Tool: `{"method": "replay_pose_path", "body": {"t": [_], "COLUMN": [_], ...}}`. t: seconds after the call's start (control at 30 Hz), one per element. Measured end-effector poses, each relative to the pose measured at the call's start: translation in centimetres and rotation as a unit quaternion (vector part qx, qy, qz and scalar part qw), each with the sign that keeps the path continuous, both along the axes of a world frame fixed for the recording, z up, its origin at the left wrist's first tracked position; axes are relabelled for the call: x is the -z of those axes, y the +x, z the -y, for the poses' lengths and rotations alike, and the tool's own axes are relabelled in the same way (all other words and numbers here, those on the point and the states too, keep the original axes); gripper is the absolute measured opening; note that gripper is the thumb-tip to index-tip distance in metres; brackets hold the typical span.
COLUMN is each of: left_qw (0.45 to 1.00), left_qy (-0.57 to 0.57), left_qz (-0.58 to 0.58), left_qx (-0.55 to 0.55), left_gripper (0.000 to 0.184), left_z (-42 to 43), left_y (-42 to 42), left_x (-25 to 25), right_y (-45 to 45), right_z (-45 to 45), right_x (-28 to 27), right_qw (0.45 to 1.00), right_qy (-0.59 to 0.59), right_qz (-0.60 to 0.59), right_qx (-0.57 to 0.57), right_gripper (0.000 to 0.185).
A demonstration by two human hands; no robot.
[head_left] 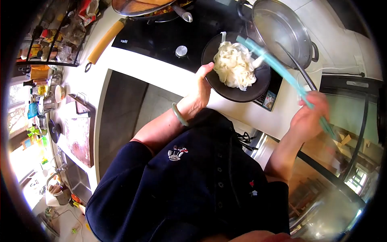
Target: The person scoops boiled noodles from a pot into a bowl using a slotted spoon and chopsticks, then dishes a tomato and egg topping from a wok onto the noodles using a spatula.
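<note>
My left hand (201, 86) grips the near left rim of a dark round bowl (262, 80), thumb over the edge. A heap of wide white noodles (234, 66) lies in the bowl, with one strand hanging over its far rim. My right hand (309, 115) is closed around long teal chopsticks (280, 68), smeared by motion. Their tips are above the right side of the noodles; whether they touch them I cannot tell. A ladle (296, 64) leans in the metal pot (300, 24), its dark handle reaching close to my right hand.
The bowl is held over the front edge of a black cooktop (157, 44). At the back left, a pan (141, 15) with a wooden handle (105, 41) holds food under a lid. A phone-like screen (268, 100) lies beneath the bowl's right side. Wire racks (48, 62) stand left.
</note>
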State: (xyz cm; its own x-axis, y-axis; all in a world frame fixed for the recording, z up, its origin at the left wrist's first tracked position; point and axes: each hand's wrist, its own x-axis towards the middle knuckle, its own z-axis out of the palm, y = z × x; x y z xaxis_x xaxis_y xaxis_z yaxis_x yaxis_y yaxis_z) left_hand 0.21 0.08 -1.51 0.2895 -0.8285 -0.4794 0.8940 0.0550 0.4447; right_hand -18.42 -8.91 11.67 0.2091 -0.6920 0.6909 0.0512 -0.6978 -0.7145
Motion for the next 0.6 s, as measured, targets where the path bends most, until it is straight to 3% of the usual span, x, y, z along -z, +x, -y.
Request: {"method": "replay_pose_path", "body": {"t": [0.03,0.1,0.3,0.6], "left_qw": [1.0,1.0,1.0,1.0], "left_qy": [-0.002,-0.003,0.002,-0.008], "left_qz": [0.009,0.012,0.022,0.025], "left_qx": [-0.005,-0.008,-0.012,0.003], "left_gripper": [0.053,0.052,0.048,0.05], "left_z": [0.0,0.0,0.0,-0.5], "left_y": [0.0,0.1,0.2,0.4], "left_x": [0.0,0.3,0.2,0.4], "right_y": [0.1,-0.5,0.4,3.8], "right_z": [-0.7,-1.7,0.0,1.9], "right_x": [-0.1,-0.2,0.1,2.8], "right_qw": [0.992,0.973,0.983,0.97], "right_qy": [0.037,0.106,0.147,0.231], "right_qz": [-0.115,-0.191,-0.085,-0.078], "right_qx": [0.032,0.078,0.073,0.003], "right_gripper": [0.026,0.028,0.031,0.036]}}
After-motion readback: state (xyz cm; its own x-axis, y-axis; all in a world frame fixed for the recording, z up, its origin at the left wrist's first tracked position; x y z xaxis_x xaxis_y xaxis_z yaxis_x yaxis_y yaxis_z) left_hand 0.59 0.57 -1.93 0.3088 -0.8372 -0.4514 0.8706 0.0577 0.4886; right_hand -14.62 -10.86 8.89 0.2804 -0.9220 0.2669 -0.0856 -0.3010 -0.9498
